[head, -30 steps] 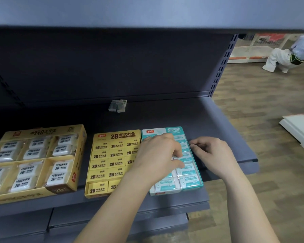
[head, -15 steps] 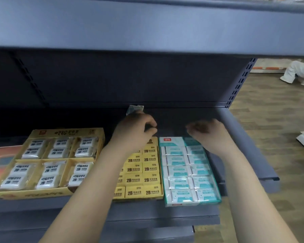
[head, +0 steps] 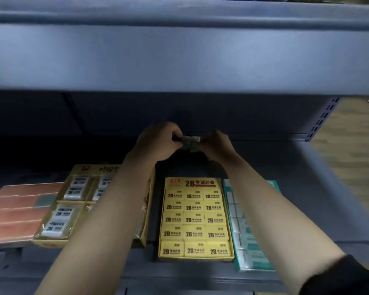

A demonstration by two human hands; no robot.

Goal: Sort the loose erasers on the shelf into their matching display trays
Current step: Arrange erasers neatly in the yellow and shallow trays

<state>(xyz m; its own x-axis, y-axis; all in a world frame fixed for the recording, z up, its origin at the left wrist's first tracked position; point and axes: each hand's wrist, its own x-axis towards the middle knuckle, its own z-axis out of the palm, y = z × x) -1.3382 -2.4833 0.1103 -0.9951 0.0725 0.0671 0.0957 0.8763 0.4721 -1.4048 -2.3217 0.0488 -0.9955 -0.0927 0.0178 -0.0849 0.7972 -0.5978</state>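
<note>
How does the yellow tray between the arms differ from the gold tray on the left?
The yellow tray holds yellow-sleeved erasers packed edge to edge; the gold tray holds white clear-wrapped ones in compartments. The yellow tray shows whole; a forearm covers part of the gold tray. Both sit on the shelf and show 2B print.

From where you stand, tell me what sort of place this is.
Likely a stationery shop aisle: grey metal shelving with slotted uprights, a yellow display tray of 2B erasers, a teal tray beside it.
</note>
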